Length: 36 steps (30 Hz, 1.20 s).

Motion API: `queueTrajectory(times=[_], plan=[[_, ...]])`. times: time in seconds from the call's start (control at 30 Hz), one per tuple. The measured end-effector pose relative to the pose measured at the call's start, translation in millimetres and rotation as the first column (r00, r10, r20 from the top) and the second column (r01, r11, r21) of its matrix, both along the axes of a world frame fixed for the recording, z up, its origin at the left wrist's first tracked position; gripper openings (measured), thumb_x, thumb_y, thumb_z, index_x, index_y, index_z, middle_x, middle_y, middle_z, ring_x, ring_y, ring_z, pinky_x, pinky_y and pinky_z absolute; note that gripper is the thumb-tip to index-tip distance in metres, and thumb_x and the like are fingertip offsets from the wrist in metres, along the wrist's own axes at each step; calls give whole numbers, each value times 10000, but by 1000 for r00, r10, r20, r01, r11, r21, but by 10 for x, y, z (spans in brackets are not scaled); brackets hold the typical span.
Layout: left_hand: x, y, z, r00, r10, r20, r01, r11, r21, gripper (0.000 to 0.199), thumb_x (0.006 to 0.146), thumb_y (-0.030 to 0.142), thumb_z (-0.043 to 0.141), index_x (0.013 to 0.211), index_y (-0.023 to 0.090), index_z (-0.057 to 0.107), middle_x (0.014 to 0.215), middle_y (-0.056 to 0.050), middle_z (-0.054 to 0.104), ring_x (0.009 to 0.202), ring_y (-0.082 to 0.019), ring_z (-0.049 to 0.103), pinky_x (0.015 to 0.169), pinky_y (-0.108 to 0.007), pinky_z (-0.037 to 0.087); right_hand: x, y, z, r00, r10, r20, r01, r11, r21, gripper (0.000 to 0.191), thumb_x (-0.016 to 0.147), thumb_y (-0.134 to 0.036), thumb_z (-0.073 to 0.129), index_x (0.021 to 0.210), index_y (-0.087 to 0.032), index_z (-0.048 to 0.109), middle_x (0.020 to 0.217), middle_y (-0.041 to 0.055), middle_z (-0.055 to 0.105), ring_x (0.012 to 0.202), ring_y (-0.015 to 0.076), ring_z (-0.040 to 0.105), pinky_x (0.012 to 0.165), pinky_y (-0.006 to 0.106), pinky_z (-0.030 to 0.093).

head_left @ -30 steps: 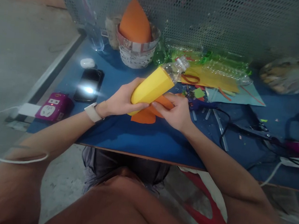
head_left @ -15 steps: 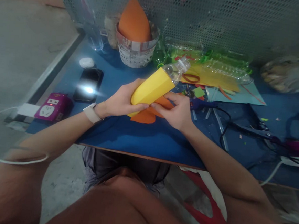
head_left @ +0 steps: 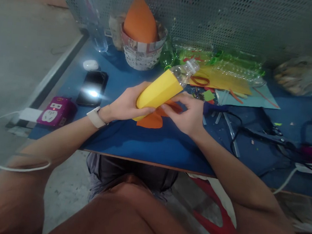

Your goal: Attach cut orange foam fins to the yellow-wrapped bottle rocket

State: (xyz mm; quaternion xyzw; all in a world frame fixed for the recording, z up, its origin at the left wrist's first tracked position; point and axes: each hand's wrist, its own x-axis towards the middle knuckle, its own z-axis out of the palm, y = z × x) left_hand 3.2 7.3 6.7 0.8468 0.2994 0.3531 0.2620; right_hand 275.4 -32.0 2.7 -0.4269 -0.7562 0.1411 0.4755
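A clear plastic bottle [head_left: 185,72] wrapped in yellow paper [head_left: 159,90] tilts over the table, its neck toward the upper right. My left hand [head_left: 130,104] is closed round its lower part, thumb lying along the near side. Orange paper pieces [head_left: 150,120] stick out from the bottle's underside. My right hand [head_left: 187,112] is closed on one orange piece beside the bottle, with thumb and index finger on it. The bottle hides part of the right fingertips.
A paper-covered pot [head_left: 141,56] with an orange cone [head_left: 140,22] stands at the back. Left lie a phone [head_left: 92,88], a white case [head_left: 90,65] and a purple power socket [head_left: 55,112]. Right are clear glue sticks [head_left: 231,133], corded tools [head_left: 268,136], coloured paper [head_left: 229,81] and green bottles [head_left: 235,67].
My right hand has shifted slightly right, its thumb sliding a little along the orange piece. My left hand and the bottle are nearly still.
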Motion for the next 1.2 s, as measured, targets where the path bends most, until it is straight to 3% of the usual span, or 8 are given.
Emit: queueTrajectory(times=[0.27,0.43,0.6,1.0,1.2], plan=[[-2,-22,67,999,-33,38,34,999,-3,762,997,732,850,1523,207,679,1407,-165,815,1256,-397,800,1146,-546,648,-10,5,-12,1000,1,26,-5,989,146,110,998,-340,854,928,-280,794,883,40,856,820,288,762,886,511,571],[2,-38,101,999,-33,35,33,999,-19,788,998,737,847,1533,182,681,1446,-179,807,1319,-407,782,1188,-549,634,-13,-15,25,998,-3,58,-5,992,129,154,1045,-345,806,917,-274,759,843,41,818,807,280,739,854,489,557],[-4,-26,81,998,-32,47,32,999,-8,787,979,754,861,1506,194,697,1405,-168,818,1263,-397,797,1135,-529,651,-18,-23,33,998,-5,60,0,997,80,177,1059,-367,785,917,-273,734,846,41,800,848,289,742,876,496,557],[-3,-37,92,1000,-2,-6,2,1000,18,789,990,712,843,1555,187,672,1438,-174,812,1240,-382,799,1121,-523,651,-13,-23,14,999,-47,-3,47,989,140,142,1024,-338,806,939,-276,711,897,46,810,859,289,758,862,476,546],[-2,-38,90,1000,16,-4,-16,1000,9,762,976,717,842,1525,210,694,1388,-156,826,1178,-374,808,1076,-524,661,-20,-38,39,998,-68,9,67,993,97,158,1036,-383,792,934,-289,717,882,49,805,869,302,755,894,508,591]])
